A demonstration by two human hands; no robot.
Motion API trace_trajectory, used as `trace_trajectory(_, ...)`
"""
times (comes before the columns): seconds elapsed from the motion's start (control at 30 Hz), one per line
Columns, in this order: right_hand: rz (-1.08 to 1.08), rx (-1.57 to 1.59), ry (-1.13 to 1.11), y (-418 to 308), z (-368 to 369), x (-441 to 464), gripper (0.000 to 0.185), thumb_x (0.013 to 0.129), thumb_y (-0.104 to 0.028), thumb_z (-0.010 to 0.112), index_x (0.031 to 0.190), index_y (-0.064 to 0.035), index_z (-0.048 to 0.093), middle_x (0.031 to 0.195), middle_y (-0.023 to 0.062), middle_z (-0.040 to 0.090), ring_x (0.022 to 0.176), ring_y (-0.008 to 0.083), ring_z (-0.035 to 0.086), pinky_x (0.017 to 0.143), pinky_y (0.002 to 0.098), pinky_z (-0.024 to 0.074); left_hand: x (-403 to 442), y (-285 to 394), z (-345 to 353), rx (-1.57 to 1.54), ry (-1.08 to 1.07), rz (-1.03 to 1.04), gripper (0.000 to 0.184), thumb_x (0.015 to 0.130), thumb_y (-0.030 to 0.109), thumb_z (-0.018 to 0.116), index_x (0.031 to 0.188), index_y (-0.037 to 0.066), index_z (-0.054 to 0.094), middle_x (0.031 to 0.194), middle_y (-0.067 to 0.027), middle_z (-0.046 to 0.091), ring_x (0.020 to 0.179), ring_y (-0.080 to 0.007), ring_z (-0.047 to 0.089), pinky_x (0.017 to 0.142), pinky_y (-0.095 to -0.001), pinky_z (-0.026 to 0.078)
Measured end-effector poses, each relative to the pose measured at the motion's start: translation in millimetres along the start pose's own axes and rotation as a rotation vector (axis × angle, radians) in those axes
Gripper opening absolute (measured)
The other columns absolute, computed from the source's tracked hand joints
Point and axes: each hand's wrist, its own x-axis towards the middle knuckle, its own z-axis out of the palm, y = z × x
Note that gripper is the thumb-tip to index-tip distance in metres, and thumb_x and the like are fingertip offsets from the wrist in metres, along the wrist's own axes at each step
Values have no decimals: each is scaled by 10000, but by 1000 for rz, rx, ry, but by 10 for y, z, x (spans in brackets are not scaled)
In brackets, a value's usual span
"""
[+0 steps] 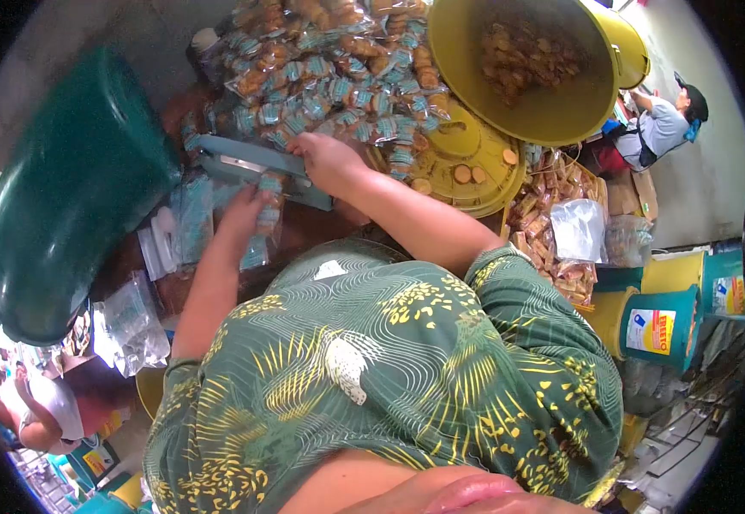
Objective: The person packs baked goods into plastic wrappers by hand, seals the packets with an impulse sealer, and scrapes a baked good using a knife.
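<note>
A blue-grey heat sealer (pixel 252 156), a long narrow bar-shaped device, lies on the table in front of me. My right hand (pixel 329 163) is closed on the right part of its upper arm. Just below the sealer, my left hand (pixel 246 210) pinches a clear packet of biscuits (pixel 270 204) whose upper end lies at the sealer's edge. Whether that end is inside the jaw is hard to see. Beyond the sealer, many filled packets (pixel 329 77) with blue-and-white labels lie in a heap. Flat labelled bags (pixel 195 218) lie left of my left hand.
A large green tub (pixel 72 197) stands tilted at left. At upper right, a yellow bucket (pixel 591 111) holds loose biscuits, near a yellow lid (pixel 475 141) with several round biscuits. Packed goods (pixel 537 223) and labelled pails (pixel 659 330) are at right. Other people (pixel 659 128) work farther away.
</note>
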Motion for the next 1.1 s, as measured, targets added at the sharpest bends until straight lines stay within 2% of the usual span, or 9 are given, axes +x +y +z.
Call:
trace_trajectory(0.13,-278,57,173,-514,-344,-417,293,858,-71,585,1145,-101,636,1119,166,640,1059,357,606,903,416,502,-357,-14,-310,120,-495,21,554,916,247,654,1386,28,459,1279,-86,580,1154,-207,558,962,-367,455)
trace_trajectory(0.2,-176,12,47,-350,-706,-665,257,884,-120,614,1138,-86,641,1107,168,643,1069,340,607,908,404,501,-857,557,-222,-39,-713,-55,496,923,207,638,1357,17,491,1269,-78,572,1165,-183,541,960,-360,454)
trace_trajectory(0.27,-63,-19,16,92,-1048,-867,247,912,-125,612,1145,-48,641,1077,162,636,1031,335,627,902,402,501,-773,924,-284,294,-743,250,519,912,186,654,1370,19,478,1267,-70,572,1169,-178,535,979,-345,438)
trace_trajectory(0.33,222,-163,-14,505,-1151,-975,270,906,-149,630,1148,-31,643,1088,162,637,1019,304,635,877,382,508,-636,1290,-429,317,-313,455,619,888,275,703,1395,33,444,1359,-89,534,1249,-211,496,1066,-381,379)
trace_trajectory(0.43,300,-215,100,1105,-1457,-1286,299,891,-204,641,1135,-32,654,1110,175,637,1019,320,630,874,386,502,-621,2026,-32,-45,209,1173,550,959,336,566,1386,9,451,1398,-149,497,1278,-330,486,1086,-474,377)
trace_trajectory(0.5,300,-306,111,1419,-1572,-1400,331,869,-258,655,1127,-51,662,1124,183,643,1043,346,621,896,412,497,-947,2403,160,-228,87,1519,520,978,369,494,1316,-28,493,1343,-197,539,1252,-381,504,1057,-497,410)
trace_trajectory(0.67,233,-664,99,1633,-1219,-1467,318,835,-303,678,1058,-76,674,1062,157,649,1024,352,598,864,448,488,-2183,2472,410,51,506,2263,518,947,507,476,1241,91,567,1255,-129,617,1141,-365,576,976,-553,444)
trace_trajectory(0.9,-6,-296,-46,1275,-1196,-1277,225,762,-134,704,960,-86,609,1041,142,639,998,360,596,861,450,485,-2610,2295,640,215,666,2504,519,943,522,476,1257,116,553,1292,-115,588,1159,-362,563,978,-567,439)
trace_trajectory(1.1,-302,72,219,1193,-995,-1382,372,681,75,692,985,-76,539,1063,144,621,1049,348,600,930,409,483,-2617,2157,570,283,694,2535,520,941,534,476,1271,138,542,1324,-103,563,1175,-359,551,980,-578,435)
